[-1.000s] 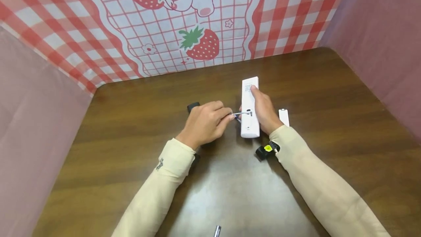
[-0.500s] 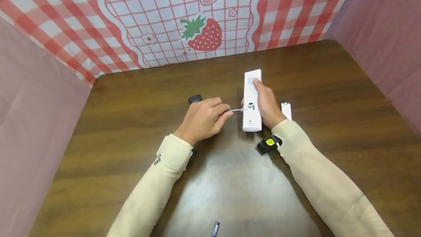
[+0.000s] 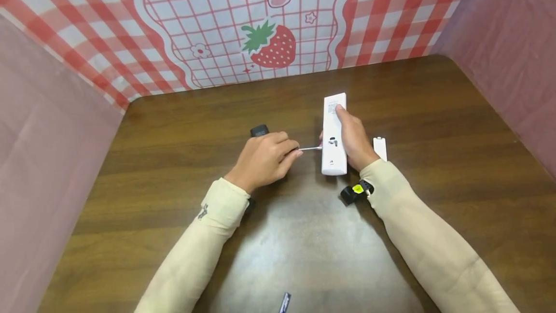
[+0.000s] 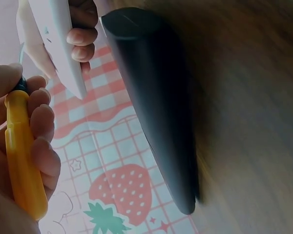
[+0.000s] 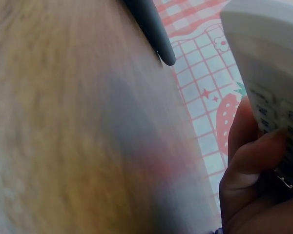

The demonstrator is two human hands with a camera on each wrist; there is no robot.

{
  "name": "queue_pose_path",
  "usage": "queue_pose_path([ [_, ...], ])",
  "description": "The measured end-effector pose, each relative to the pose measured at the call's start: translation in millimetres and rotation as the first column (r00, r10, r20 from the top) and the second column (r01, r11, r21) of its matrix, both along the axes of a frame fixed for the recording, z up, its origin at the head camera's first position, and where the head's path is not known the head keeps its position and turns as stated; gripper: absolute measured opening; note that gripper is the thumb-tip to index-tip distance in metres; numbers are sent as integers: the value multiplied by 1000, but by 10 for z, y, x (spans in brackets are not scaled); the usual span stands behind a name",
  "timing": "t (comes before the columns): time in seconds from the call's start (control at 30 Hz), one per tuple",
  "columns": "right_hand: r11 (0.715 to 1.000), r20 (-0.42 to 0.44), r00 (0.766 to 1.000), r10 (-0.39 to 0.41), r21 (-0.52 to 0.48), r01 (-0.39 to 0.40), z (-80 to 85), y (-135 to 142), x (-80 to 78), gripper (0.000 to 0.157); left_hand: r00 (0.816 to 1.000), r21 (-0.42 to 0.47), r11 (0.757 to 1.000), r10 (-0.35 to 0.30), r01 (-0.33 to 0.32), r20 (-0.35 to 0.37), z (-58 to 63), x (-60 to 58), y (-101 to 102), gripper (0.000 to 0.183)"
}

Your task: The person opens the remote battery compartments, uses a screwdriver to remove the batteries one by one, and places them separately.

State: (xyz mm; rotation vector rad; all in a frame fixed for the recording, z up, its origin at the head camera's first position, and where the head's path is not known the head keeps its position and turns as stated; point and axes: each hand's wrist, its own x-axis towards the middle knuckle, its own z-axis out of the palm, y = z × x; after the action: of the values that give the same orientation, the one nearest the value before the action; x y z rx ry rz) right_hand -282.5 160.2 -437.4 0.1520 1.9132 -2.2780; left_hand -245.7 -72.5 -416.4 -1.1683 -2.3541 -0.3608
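Note:
My left hand [image 3: 262, 161] grips a screwdriver by its yellow handle [image 4: 24, 156]. Its thin metal shaft [image 3: 310, 148] points right, with the tip at the left edge of a white remote control [image 3: 334, 163]. My right hand [image 3: 355, 141] holds that remote with its back facing up, thumb along the back and fingers wrapped beneath. A small dark opening with a metal piece shows in the remote's back, and a printed code lies near its far end. From below, the right wrist view catches the remote's buttons [image 5: 292, 114] beside the fingers.
A white battery cover [image 3: 380, 149] lies on the wooden table right of my right hand. Behind my left hand sits a long black object [image 4: 151, 97] with a rounded end. A slim battery-like cylinder [image 3: 284, 302] lies at the near edge. Patterned cloth [image 3: 208, 23] hangs behind.
The screwdriver tip has moved left, from over the opening in the remote's back to the remote's left edge. My right hand keeps its hold on the remote.

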Motion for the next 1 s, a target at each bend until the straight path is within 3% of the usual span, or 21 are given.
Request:
queue_pose_path([
  [0.33,998,-21,998,54,-41,-55,-6,-4,26,52,999,-14,999,38,-38,3,-5,41,-185,23],
  [1.0,998,5,999,54,-24,-54,4,-24,58,52,994,-49,993,108,-107,11,-77,92,-596,21],
])
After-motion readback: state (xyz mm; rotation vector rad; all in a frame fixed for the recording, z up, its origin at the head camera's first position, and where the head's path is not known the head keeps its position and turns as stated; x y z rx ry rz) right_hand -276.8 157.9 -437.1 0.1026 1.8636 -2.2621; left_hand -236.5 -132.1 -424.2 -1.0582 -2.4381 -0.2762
